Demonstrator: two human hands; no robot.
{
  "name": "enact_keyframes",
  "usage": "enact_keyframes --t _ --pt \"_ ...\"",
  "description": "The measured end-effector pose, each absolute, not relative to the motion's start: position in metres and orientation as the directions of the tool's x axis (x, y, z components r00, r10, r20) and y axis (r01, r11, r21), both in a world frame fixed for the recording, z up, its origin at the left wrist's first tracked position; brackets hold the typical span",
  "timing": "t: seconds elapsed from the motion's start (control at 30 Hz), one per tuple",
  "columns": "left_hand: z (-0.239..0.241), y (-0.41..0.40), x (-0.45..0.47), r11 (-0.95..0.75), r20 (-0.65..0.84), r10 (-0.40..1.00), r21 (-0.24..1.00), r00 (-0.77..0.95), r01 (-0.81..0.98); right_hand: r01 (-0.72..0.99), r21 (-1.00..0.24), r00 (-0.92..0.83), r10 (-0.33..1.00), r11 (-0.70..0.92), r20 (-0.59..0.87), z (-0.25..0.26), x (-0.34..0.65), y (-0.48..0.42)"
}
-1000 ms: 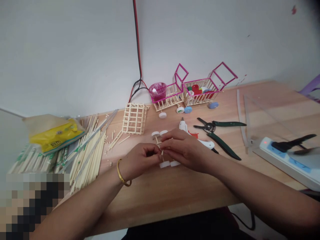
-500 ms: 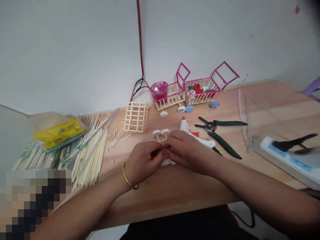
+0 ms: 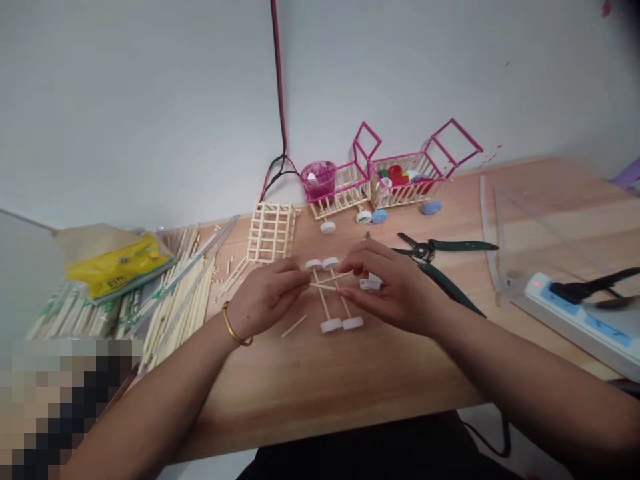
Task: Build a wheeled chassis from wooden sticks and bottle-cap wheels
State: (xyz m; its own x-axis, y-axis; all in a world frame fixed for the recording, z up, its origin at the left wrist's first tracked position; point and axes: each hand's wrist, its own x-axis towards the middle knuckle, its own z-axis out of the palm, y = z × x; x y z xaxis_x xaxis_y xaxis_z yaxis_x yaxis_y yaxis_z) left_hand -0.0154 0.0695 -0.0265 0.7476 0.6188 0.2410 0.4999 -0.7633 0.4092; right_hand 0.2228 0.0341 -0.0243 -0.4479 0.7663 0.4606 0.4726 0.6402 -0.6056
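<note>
Just left of two small axles, my left hand [image 3: 274,295] pinches the end of a short wooden stick [image 3: 326,287] between thumb and fingers. On the other side my right hand [image 3: 393,283] curves in, its thumb at that stick's far end and its fingertips at a second short stick [image 3: 341,277]. Below these sticks lie the axles, thin wooden rods with white bottle caps [image 3: 331,325] as wheels at both ends. One more loose short stick [image 3: 294,326] lies near my left wrist. A white glue gun [image 3: 371,284] is mostly hidden behind my right hand.
Behind stand a wooden lattice [image 3: 271,232], a small stick cart [image 3: 345,200] bearing a pink cup [image 3: 319,181], and a cart with coloured caps [image 3: 405,183]. Green-handled pliers [image 3: 463,246] and a power strip [image 3: 575,320] are rightward; stick bundles [image 3: 185,313] and a yellow packet [image 3: 120,267] leftward.
My hands have drawn apart, the left moving left and the right shifting right and up. The axles, the sticks between my fingers and a loose stick now show.
</note>
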Motion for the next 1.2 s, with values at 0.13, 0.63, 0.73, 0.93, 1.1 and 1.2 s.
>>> enact_keyframes --t 0.13,0.63,0.73,0.93,1.1,1.2 --pt "-0.029 0.073 -0.017 -0.814 0.238 0.534 0.403 0.812 0.418 0.478 -0.605 -0.427 0.770 0.637 0.474 -0.028 0.225 0.037" --pt "-0.005 0.096 -0.004 -0.934 -0.066 0.315 0.156 0.947 0.322 0.487 -0.620 -0.390 0.788 0.615 0.476 -0.037 0.230 0.044" --pt "-0.005 0.103 -0.003 -0.947 -0.098 0.276 0.142 0.956 0.288 0.487 -0.634 -0.387 0.800 0.600 0.459 -0.039 0.231 0.046" --pt "-0.006 0.111 0.000 -0.942 -0.055 0.244 0.224 0.968 0.250 0.472 -0.642 -0.532 0.776 0.605 0.340 -0.037 0.228 0.042" --pt "-0.006 0.111 0.004 -0.928 -0.100 0.227 0.279 0.969 0.247 0.418 -0.651 -0.607 0.728 0.634 0.318 -0.038 0.226 0.041" --pt "-0.005 0.111 0.006 -0.914 -0.064 0.230 0.327 0.971 0.239 0.421 -0.653 -0.603 0.732 0.630 0.317 -0.040 0.225 0.041"
